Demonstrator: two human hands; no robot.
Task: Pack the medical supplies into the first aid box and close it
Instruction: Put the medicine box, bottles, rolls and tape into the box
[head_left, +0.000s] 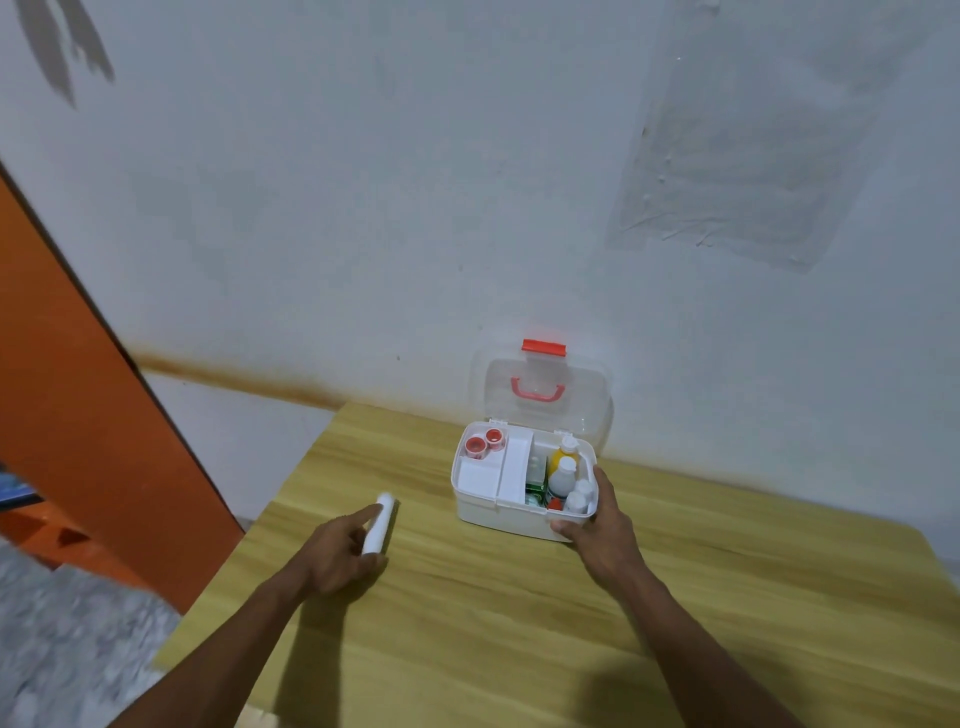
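Door (78, 395), orange, stands at 9 o'clock, beside the wooden table (519, 623). Left hand (337, 556) lies on the table at 7 o'clock from the box, fingers (363, 517) curled around the near end of a white roll (379, 522); roll rests on the table top, its far end pointing to 12 o'clock, hand closing on it, not lifted. First aid box (498, 512), white, sits at the table's far edge, near the wall (467, 182), well apart from the roll. Clear lid (545, 395) stands open at 12 o'clock, red latch (543, 347) on top, red handle (537, 389) below it. Tray inside, left half: two red tape rolls (483, 441) at 10 o'clock. Right half: yellow bottle (563, 454), white bottles (563, 480), green packet (535, 491). Right hand (605, 530) grips the box's near right corner at 5 o'clock, thumb on the rim.
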